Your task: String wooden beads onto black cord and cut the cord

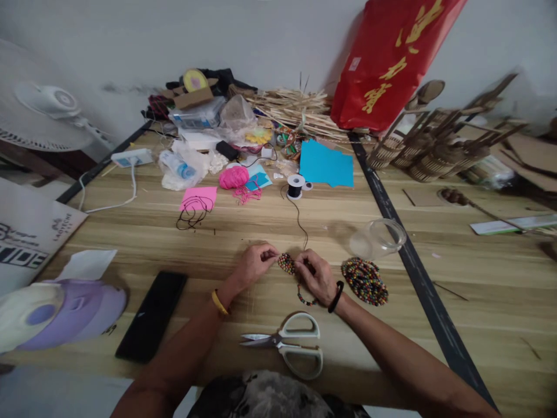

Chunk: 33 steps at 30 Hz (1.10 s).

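A small cluster of multicoloured beads (286, 263) lies on the wooden table between my hands. My left hand (257, 262) is closed in a pinch at its left edge; what the fingertips hold is too small to make out. On the other side my right hand (317, 273) pinches at the beadwork, and a short beaded strand (306, 299) hangs below it. Dark cord runs from a spool (295, 187) toward my right hand. A larger coil of beads (364, 281) rests to the right. White-handled scissors (287, 343) lie nearest to me.
A clear jar (378, 238) lies behind the bead coil. At the left are a black phone (151, 316) and a purple-and-white object (82, 313). Pink yarn (234, 177), blue paper (326, 164) and bagged supplies fill the back. Woven baskets (429, 154) stand at the right.
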Available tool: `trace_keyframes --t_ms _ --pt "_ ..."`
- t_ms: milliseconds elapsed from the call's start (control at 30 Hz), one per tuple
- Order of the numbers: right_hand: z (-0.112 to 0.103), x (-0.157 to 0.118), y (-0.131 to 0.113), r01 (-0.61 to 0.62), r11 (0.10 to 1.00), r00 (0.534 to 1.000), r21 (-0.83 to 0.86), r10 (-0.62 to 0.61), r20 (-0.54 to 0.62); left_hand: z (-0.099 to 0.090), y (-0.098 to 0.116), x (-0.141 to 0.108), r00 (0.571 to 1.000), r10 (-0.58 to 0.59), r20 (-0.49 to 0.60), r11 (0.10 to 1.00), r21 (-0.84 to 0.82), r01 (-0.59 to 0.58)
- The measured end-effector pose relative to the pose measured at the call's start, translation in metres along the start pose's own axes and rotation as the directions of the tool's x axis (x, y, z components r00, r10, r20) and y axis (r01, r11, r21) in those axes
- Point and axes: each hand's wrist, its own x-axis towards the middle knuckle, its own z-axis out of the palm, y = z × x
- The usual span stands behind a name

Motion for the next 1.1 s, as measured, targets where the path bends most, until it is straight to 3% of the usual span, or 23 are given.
trace_keyframes --t_ms 100,233,567,667,733,867,1100 --pt "0.000 0.001 0.000 -0.015 1.000 1.000 0.000 0.015 0.000 -0.004 0.003 -0.001 0.999 0.022 0.045 0.982 0.185 -0.030" --pt "0.000 0.001 0.002 -0.022 1.000 1.000 -0.010 0.022 -0.005 -0.008 0.005 -0.001 0.995 0.008 0.095 0.952 0.304 -0.037" --pt "0.000 0.003 0.004 -0.061 0.998 0.998 0.029 0.062 -0.007 -0.007 0.002 0.000 0.995 0.016 0.103 0.945 0.323 -0.049" --pt "-0.001 0.003 0.004 -0.069 0.997 0.997 0.035 0.070 -0.013 -0.005 0.002 0.000 0.999 0.000 0.052 0.978 0.209 -0.010" --pt "-0.001 0.004 0.004 -0.076 0.996 0.997 0.041 0.077 -0.015 -0.002 0.002 0.000 0.998 -0.053 0.039 0.998 0.027 0.052" --pt "-0.001 0.004 0.004 -0.077 0.996 0.997 0.045 0.078 -0.021 0.005 0.000 0.000 0.986 -0.130 0.108 0.937 -0.313 0.158" --pt "0.001 0.002 0.003 0.022 0.999 1.000 0.048 -0.021 -0.019 0.010 0.005 -0.001 0.973 -0.163 0.164 0.863 -0.454 0.222"
